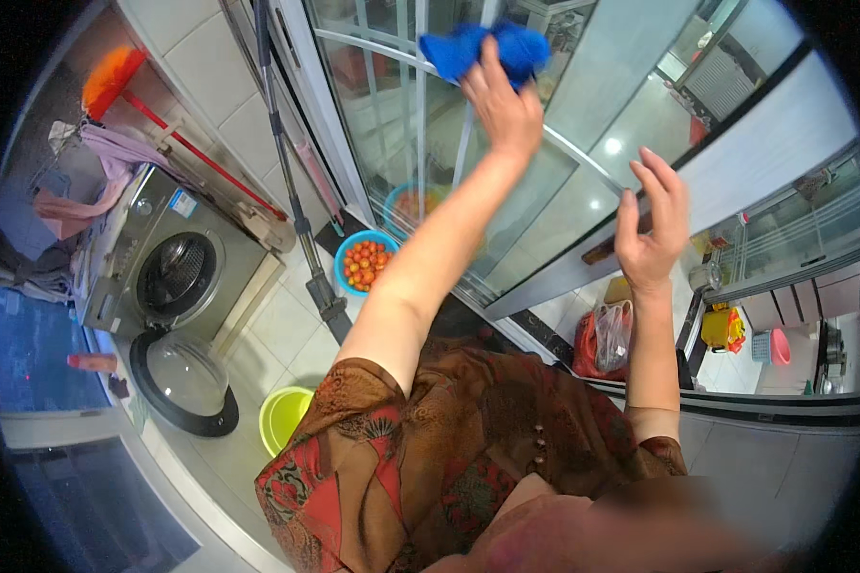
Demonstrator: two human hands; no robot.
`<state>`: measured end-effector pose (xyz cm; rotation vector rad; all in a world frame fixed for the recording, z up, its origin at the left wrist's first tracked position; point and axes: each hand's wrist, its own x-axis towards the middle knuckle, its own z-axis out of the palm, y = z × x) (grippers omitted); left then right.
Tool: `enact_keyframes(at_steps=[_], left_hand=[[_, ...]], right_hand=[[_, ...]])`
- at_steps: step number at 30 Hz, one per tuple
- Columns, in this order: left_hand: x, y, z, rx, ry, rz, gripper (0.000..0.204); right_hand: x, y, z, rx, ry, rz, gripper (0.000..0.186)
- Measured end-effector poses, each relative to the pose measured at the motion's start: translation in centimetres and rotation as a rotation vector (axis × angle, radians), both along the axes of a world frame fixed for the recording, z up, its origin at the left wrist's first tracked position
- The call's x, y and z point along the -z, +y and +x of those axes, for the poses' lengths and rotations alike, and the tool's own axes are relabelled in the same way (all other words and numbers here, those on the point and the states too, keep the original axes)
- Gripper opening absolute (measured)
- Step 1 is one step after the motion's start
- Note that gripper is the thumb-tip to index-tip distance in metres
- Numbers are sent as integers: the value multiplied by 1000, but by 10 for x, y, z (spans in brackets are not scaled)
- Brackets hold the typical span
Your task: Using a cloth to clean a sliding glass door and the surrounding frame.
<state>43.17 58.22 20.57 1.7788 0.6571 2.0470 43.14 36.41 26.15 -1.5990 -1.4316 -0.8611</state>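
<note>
The blue cloth (pixel 487 48), bunched and crumpled, is pressed high on the glass door (pixel 545 191). The left hand (pixel 502 105) grips it, arm stretched up. The right hand (pixel 652 224) rests open-fingered against the door's frame. Below the door sits a blue bowl of small tomatoes (pixel 365 263).

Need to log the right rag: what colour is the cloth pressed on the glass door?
Bright blue; the cloth under the left hand shows best in the head view.
</note>
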Motion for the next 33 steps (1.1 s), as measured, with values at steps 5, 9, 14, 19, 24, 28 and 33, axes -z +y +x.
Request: enact_keyframes(at_steps=[5, 9, 14, 19, 24, 28, 33], left_hand=[[-46, 118, -35, -8, -48, -5, 59], [39, 78, -37, 59, 180, 66, 70], [111, 60, -53, 293, 499, -139, 84], [52, 218, -47, 70, 83, -274, 76], [74, 304, -94, 118, 231, -306, 81], [171, 193, -58, 197, 164, -551, 80], [146, 90, -69, 355, 518, -424, 91]], right_hand=[[-8, 76, -11, -32, -149, -9, 31], [3, 108, -4, 28, -171, 3, 30], [21, 120, 11, 142, -232, -41, 31], [26, 120, 16, 197, -318, -78, 31], [29, 131, 14, 227, -379, -74, 26], [29, 130, 16, 236, -377, -75, 25], [32, 125, 16, 243, -364, -106, 21]])
